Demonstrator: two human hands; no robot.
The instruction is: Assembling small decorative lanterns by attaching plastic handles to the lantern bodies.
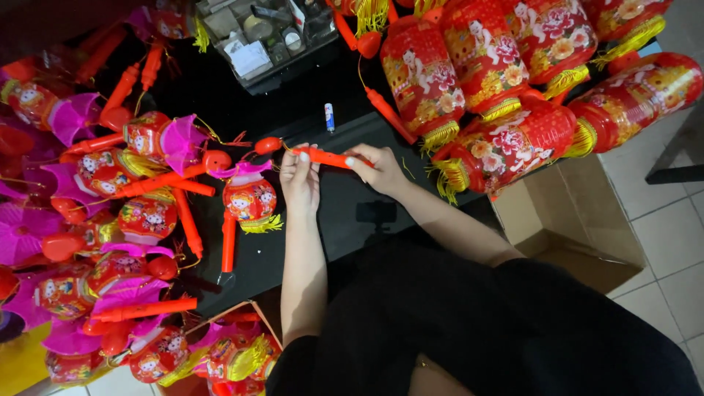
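Orange plastic stick handle (328, 157), smooth and cylindrical, is being pinched at both ends by left hand (299, 178) and right hand (379, 168) above glossy black table (345, 205); tasselled paper lanterns (506, 147) beyond right hand.

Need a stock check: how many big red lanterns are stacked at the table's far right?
6 large red lanterns in view: four along the top edge, two lying below them by the cardboard box. More may be hidden outside the frame.

Workshop: toy lanterns (469, 81) heaped on black table (352, 198).
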